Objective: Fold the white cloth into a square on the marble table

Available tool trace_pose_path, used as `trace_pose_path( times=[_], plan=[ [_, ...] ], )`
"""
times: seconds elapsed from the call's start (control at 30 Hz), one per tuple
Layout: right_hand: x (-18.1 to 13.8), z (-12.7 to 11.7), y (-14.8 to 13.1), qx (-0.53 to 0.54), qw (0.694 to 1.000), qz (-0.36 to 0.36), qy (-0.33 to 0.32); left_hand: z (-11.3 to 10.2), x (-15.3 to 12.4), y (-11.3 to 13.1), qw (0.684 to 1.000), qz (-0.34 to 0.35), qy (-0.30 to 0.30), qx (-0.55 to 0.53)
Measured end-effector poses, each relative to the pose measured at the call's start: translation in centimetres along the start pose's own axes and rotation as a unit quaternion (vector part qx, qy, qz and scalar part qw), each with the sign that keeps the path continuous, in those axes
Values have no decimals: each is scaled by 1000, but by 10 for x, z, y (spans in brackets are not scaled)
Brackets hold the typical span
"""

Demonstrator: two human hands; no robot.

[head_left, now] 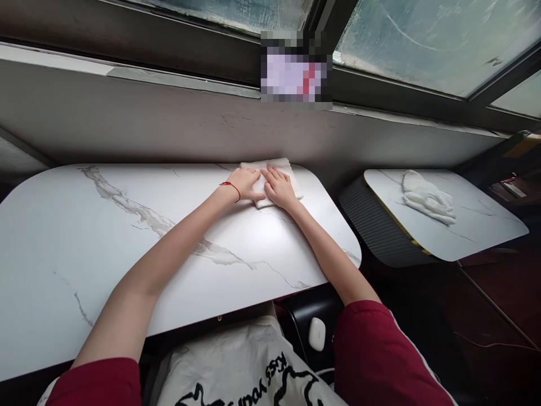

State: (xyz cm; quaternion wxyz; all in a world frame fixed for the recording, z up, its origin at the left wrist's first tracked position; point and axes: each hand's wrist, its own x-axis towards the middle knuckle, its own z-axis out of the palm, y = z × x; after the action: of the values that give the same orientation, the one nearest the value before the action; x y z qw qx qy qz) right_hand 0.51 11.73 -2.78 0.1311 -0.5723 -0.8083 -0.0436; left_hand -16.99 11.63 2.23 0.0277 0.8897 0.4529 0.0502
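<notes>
A white cloth lies folded on the white marbled tabletop, close to its far edge by the wall. My left hand rests on the cloth's left part, thumb apart from the fingers, a red string bracelet around the wrist. Flat on the same cloth, just beside it, is my right hand with its fingers spread. Both palms face down and neither hand is wrapped around the cloth. Parts of the cloth are hidden under the hands.
To the right, a smaller marbled table with a ribbed side bears a crumpled white cloth. A small white case lies on a black surface below the near edge. Behind the tabletop stand a wall and windows.
</notes>
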Motion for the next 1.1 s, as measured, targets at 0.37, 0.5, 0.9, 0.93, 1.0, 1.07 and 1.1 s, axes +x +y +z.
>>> trace_pose_path(
  times=[0.37, 0.5, 0.9, 0.93, 1.0, 1.07, 1.1],
  plan=[
    [-116, -35, -18, 10, 994, -105, 2, -31, -17, 34, 987, 61, -128, -70],
    [-163, -45, -34, 10, 994, -110, 22, -43, -28, 67, 969, 110, -214, -52],
    [-192, -49, -53, 41, 995, -84, 44, 4, -127, 102, 971, 210, 16, 115],
    [-189, -47, -54, 47, 994, -88, 44, 7, -131, 99, 971, 206, 24, 119],
    [-180, -43, -57, 62, 991, -105, 47, 7, -132, 93, 976, 180, 26, 121],
    [-169, -38, -62, 72, 989, -121, 50, 4, -127, 87, 983, 142, 9, 118],
    [-162, -35, -64, 75, 988, -127, 50, 2, -124, 84, 986, 123, -2, 117]
  ],
)
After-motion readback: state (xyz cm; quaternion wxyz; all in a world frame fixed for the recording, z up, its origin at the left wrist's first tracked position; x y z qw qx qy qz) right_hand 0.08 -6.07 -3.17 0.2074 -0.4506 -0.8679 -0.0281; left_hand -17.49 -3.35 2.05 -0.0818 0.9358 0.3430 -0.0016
